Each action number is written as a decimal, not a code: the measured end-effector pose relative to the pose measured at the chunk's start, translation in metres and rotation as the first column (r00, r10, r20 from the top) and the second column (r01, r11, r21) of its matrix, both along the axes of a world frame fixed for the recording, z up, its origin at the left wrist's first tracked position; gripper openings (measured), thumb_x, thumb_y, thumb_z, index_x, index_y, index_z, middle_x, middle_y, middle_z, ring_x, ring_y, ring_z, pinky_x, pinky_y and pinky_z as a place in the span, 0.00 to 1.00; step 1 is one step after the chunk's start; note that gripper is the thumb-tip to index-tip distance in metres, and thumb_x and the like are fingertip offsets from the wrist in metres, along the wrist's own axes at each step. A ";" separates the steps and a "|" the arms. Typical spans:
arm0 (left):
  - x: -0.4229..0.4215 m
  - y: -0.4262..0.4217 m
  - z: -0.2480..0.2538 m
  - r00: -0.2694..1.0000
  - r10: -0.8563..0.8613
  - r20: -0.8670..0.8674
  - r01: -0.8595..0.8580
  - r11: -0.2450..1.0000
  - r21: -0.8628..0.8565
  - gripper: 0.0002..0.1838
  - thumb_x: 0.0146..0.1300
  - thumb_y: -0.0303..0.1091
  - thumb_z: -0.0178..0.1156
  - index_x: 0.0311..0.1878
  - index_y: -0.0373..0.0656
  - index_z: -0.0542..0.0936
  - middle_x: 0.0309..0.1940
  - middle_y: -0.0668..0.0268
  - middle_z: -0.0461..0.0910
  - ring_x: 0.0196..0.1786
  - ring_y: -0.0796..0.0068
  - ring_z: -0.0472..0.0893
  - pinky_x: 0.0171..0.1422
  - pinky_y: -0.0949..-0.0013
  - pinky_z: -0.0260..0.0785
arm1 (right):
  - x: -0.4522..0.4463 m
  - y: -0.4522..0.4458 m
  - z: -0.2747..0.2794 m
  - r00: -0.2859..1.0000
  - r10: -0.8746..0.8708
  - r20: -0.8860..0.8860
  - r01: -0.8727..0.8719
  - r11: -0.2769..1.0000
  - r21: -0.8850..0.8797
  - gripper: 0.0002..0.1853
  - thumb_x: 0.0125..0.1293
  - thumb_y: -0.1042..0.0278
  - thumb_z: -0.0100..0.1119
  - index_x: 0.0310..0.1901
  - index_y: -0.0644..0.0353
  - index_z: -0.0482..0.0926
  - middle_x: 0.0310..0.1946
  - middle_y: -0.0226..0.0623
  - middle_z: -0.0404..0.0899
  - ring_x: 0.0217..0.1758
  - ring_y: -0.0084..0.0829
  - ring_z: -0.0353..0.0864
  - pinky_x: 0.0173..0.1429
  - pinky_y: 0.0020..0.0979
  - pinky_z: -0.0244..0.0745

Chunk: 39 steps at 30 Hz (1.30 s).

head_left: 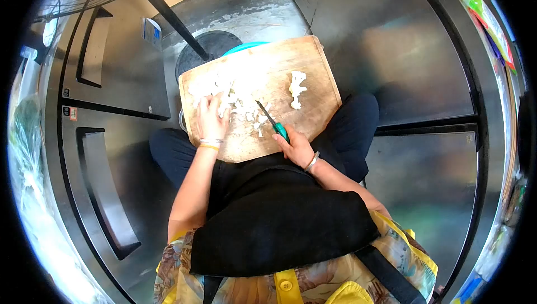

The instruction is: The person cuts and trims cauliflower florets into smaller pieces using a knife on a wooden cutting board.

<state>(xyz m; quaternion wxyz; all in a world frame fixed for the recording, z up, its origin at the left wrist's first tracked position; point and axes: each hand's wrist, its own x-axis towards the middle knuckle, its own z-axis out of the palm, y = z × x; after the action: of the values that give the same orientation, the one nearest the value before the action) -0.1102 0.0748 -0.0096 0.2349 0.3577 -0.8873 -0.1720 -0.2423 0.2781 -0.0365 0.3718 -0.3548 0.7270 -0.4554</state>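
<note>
My right hand (296, 149) is closed around the green handle of a small knife (268, 117), whose dark blade points up and left across a wooden cutting board (316, 74). At the board's left side, my left hand (212, 118) has its fingers bent around a white piece that looks like cauliflower (227, 98); glare washes out its outline. Chopped white bits (246, 108) lie scattered between the hand and the blade. Apart from them, on the right half of the board, rests a larger knobbly white cauliflower piece (297, 88).
The board lies over my lap, between my knees. Behind it show the rim of a blue container (246, 47) and a black round base (207, 46) with a dark pole (165, 10). Steel cabinets with handles (109, 192) stand left, and steel doors (408, 52) stand close on the right.
</note>
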 end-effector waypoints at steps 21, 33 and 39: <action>-0.081 0.004 0.011 0.936 -0.304 0.178 0.341 0.906 -0.250 0.18 0.48 0.31 0.64 0.45 0.44 0.79 0.50 0.63 0.75 0.56 0.58 0.70 0.60 0.58 0.61 | -0.007 0.003 0.009 0.932 -0.209 0.296 0.269 0.947 -0.178 0.13 0.68 0.58 0.52 0.41 0.61 0.68 0.20 0.33 0.71 0.17 0.21 0.69 0.22 0.25 0.65; -0.160 0.058 -0.036 0.904 -0.423 0.059 0.404 0.892 0.204 0.11 0.48 0.26 0.64 0.37 0.43 0.77 0.45 0.58 0.73 0.44 0.55 0.76 0.50 0.60 0.70 | -0.024 0.020 0.018 0.780 -0.380 0.498 0.552 0.791 -0.262 0.10 0.72 0.60 0.45 0.41 0.59 0.66 0.24 0.30 0.72 0.18 0.17 0.68 0.22 0.19 0.63; -0.135 0.043 -0.039 0.955 -0.259 -0.148 0.297 0.779 0.552 0.08 0.54 0.19 0.57 0.38 0.41 0.75 0.41 0.66 0.73 0.35 0.84 0.75 0.33 0.76 0.71 | -0.028 0.009 0.016 0.662 -0.410 0.627 0.616 0.774 -0.144 0.11 0.71 0.58 0.46 0.40 0.58 0.67 0.23 0.31 0.73 0.17 0.19 0.68 0.21 0.20 0.63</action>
<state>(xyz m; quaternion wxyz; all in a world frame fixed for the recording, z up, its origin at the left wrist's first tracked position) -0.2448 0.1176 -0.0490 0.1178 0.2709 -0.8305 -0.4723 -0.2700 0.2867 -0.0209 0.3541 -0.0398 0.5630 -0.7457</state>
